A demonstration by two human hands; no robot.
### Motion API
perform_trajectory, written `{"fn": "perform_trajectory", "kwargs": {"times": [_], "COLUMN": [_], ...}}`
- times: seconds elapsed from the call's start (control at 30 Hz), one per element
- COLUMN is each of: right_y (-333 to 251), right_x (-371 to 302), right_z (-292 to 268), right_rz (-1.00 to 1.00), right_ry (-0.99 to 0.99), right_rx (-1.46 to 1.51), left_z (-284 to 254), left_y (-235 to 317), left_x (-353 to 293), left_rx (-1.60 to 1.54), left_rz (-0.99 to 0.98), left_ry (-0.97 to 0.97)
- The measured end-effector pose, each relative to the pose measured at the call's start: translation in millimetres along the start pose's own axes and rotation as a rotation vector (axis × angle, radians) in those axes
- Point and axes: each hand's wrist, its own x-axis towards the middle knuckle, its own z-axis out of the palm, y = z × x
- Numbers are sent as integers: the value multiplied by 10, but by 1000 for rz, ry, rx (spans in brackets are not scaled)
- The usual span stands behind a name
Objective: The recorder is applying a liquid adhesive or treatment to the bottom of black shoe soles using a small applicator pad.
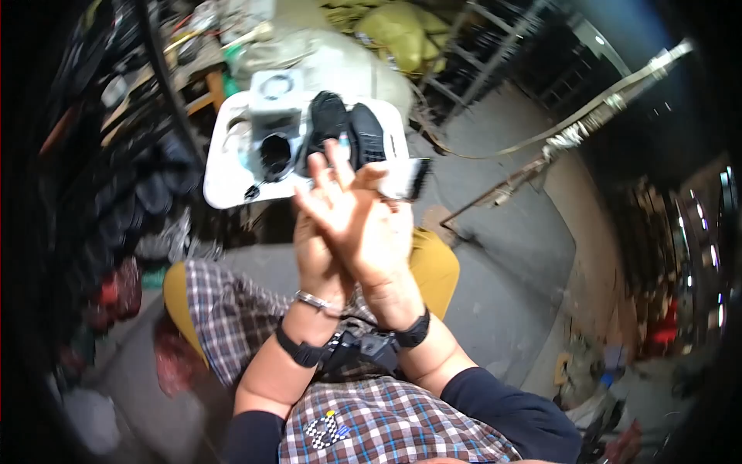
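Black-bristled brush (403, 179), 1, beside my splayed, bare-palmed right grip (363, 224); left grip (315, 255) overlapped, its hold I cannot tell; best keep bristles (420, 179) outward.

White tray (222, 189) — black shoes (329, 120), open container (272, 122)

The brush (420, 179) looks rough-bristled, the tray (219, 178) like smooth plastic.

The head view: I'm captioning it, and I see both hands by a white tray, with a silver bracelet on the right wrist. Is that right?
Wrong wrist: the head view shows the silver bracelet on the left wrist. The left hand and right hand are indeed by the white tray.
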Motion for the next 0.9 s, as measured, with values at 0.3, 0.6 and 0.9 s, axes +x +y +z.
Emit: {"fn": "perform_trajectory", "kwargs": {"times": [0.3, 0.6, 0.9], "right_y": [-28, -99, -969], "right_x": [81, 396, 696], "right_z": [-589, -924, -1523], "right_rz": [42, -113, -440], "right_ry": [87, 193, 546], "right_rx": [76, -490, -752], "left_z": [-424, -644, -959], "left_y": [82, 53, -7], "left_x": [257, 149, 123], "left_rx": [53, 511, 1042], "left_rz": [71, 80, -172], "left_ry": [147, 167, 192]}}
